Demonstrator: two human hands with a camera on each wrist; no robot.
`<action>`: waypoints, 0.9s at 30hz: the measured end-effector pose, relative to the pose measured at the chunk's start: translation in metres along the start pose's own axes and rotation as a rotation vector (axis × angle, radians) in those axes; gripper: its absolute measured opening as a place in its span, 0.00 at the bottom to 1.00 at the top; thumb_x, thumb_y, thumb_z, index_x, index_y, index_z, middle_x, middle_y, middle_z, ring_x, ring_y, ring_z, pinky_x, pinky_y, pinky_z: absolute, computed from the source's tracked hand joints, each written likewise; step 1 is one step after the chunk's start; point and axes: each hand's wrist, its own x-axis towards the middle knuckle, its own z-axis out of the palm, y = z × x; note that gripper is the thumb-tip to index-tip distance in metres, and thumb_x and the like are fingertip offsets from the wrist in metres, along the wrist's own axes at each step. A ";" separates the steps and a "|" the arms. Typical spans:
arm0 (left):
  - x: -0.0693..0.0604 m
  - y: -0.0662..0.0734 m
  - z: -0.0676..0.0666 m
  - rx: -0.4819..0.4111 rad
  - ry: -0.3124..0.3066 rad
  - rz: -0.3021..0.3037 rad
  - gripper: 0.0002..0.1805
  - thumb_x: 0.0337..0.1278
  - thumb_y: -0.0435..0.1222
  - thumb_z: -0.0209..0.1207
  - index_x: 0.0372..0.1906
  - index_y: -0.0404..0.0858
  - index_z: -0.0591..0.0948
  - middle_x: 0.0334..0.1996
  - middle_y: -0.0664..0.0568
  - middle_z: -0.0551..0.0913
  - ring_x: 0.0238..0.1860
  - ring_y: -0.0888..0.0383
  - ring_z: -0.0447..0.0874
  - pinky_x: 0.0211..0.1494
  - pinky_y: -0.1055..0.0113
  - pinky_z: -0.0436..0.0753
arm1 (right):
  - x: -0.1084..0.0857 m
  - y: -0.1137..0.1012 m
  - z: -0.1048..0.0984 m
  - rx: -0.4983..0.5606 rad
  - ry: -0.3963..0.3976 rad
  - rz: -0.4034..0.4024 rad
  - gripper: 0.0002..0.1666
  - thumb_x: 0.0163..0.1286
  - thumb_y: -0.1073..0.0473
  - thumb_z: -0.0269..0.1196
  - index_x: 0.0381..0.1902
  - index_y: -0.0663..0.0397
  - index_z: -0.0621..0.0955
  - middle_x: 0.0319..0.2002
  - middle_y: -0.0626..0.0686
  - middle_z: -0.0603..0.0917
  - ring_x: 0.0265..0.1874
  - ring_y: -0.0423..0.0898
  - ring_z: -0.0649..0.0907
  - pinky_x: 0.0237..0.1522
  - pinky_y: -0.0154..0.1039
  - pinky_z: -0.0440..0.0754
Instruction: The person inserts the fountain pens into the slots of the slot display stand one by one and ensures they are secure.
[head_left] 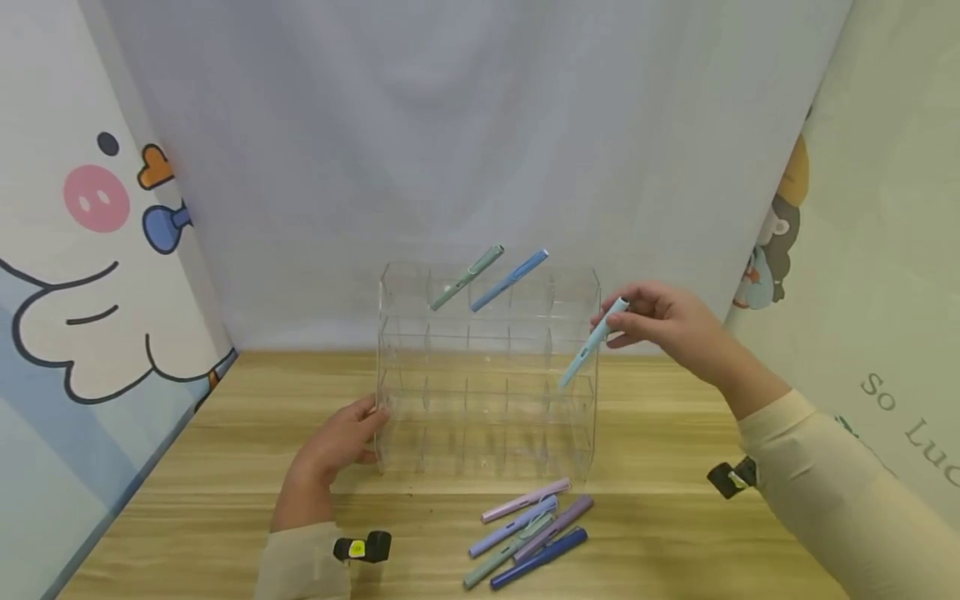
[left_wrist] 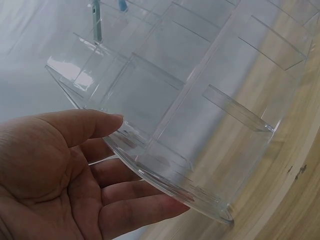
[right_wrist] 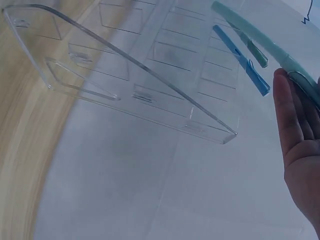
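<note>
Counting two pens in the clear rack (head_left: 487,423) so far: a green pen (head_left: 467,278) and a blue pen (head_left: 510,281), leaning in the back row. Seeing five others lying in a loose pile on the wooden table (head_left: 660,450) in front: a pink pen (head_left: 525,502), a lavender pen (head_left: 513,527), a grey-green pen (head_left: 504,560), a purple pen (head_left: 555,529) and a dark blue pen (head_left: 538,560). Judging the work to be in its earlier part. Pinching a light blue pen (head_left: 592,346) between thumb and fingers of the right hand (head_left: 663,321), reaching in beside the rack's right end, tilting the pen down and leftward; not telling whether entering a compartment. Steadying the rack's left side, gripping low with the left hand (head_left: 345,437), thumb at the edge.
</note>
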 end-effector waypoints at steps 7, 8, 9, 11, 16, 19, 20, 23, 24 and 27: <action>-0.001 -0.002 0.000 -0.016 -0.003 0.000 0.32 0.77 0.47 0.45 0.78 0.43 0.54 0.74 0.35 0.59 0.72 0.34 0.59 0.56 0.51 0.83 | 0.035 -0.008 -0.012 0.061 0.205 -0.001 0.19 0.72 0.54 0.62 0.48 0.66 0.76 0.41 0.57 0.87 0.39 0.47 0.88 0.41 0.44 0.87; -0.001 -0.003 0.000 -0.016 -0.001 -0.001 0.32 0.77 0.47 0.45 0.78 0.43 0.55 0.74 0.35 0.59 0.72 0.35 0.60 0.56 0.51 0.83 | 0.039 -0.010 -0.013 0.065 0.236 0.001 0.19 0.71 0.53 0.62 0.48 0.65 0.76 0.40 0.55 0.87 0.38 0.47 0.88 0.41 0.43 0.87; -0.001 -0.003 0.000 -0.016 0.000 -0.001 0.32 0.77 0.47 0.45 0.78 0.44 0.55 0.74 0.35 0.59 0.72 0.35 0.60 0.56 0.51 0.83 | 0.043 -0.011 -0.014 0.069 0.263 0.004 0.19 0.71 0.53 0.63 0.47 0.64 0.76 0.40 0.55 0.87 0.38 0.46 0.89 0.41 0.43 0.87; -0.002 -0.003 0.000 -0.020 0.004 -0.003 0.31 0.77 0.47 0.46 0.78 0.44 0.56 0.73 0.35 0.60 0.71 0.35 0.60 0.56 0.51 0.83 | 0.051 -0.014 -0.016 0.071 0.308 0.007 0.18 0.70 0.53 0.63 0.45 0.63 0.75 0.40 0.54 0.87 0.37 0.44 0.89 0.41 0.42 0.87; -0.002 -0.001 0.002 -0.028 0.007 -0.002 0.31 0.77 0.46 0.46 0.78 0.44 0.57 0.73 0.35 0.60 0.72 0.35 0.60 0.56 0.51 0.83 | 0.067 -0.021 -0.020 0.075 0.403 0.024 0.17 0.68 0.53 0.64 0.45 0.60 0.75 0.38 0.52 0.87 0.37 0.43 0.88 0.40 0.39 0.87; -0.002 -0.001 0.002 -0.032 0.004 0.003 0.31 0.77 0.46 0.46 0.78 0.44 0.57 0.73 0.35 0.60 0.72 0.35 0.60 0.57 0.51 0.83 | 0.076 -0.022 -0.021 0.110 0.451 0.029 0.17 0.67 0.54 0.66 0.44 0.59 0.75 0.38 0.52 0.86 0.36 0.43 0.88 0.39 0.38 0.87; -0.002 -0.001 0.002 -0.034 0.004 0.005 0.31 0.77 0.46 0.46 0.78 0.44 0.57 0.73 0.35 0.60 0.72 0.35 0.60 0.57 0.50 0.83 | 0.079 -0.022 -0.021 0.128 0.463 0.026 0.17 0.66 0.55 0.67 0.44 0.59 0.75 0.38 0.52 0.86 0.36 0.44 0.88 0.39 0.38 0.87; -0.001 -0.002 0.000 -0.039 0.015 0.005 0.31 0.77 0.46 0.46 0.77 0.44 0.58 0.73 0.36 0.61 0.71 0.36 0.61 0.56 0.51 0.83 | 0.087 -0.018 -0.018 0.152 0.485 0.021 0.16 0.66 0.56 0.67 0.43 0.58 0.75 0.37 0.52 0.86 0.35 0.44 0.88 0.38 0.38 0.87; -0.001 -0.002 0.000 -0.039 0.017 0.006 0.30 0.77 0.46 0.46 0.77 0.44 0.58 0.73 0.36 0.61 0.71 0.36 0.61 0.56 0.51 0.83 | 0.089 -0.016 -0.017 0.149 0.487 0.023 0.15 0.66 0.56 0.67 0.43 0.58 0.75 0.37 0.52 0.86 0.35 0.43 0.88 0.38 0.38 0.87; 0.000 -0.002 -0.001 -0.039 0.021 0.006 0.30 0.76 0.47 0.47 0.77 0.45 0.58 0.73 0.37 0.62 0.72 0.36 0.61 0.55 0.51 0.83 | 0.092 -0.010 -0.013 0.117 0.485 0.043 0.15 0.66 0.55 0.66 0.42 0.58 0.75 0.36 0.51 0.86 0.34 0.42 0.88 0.38 0.38 0.87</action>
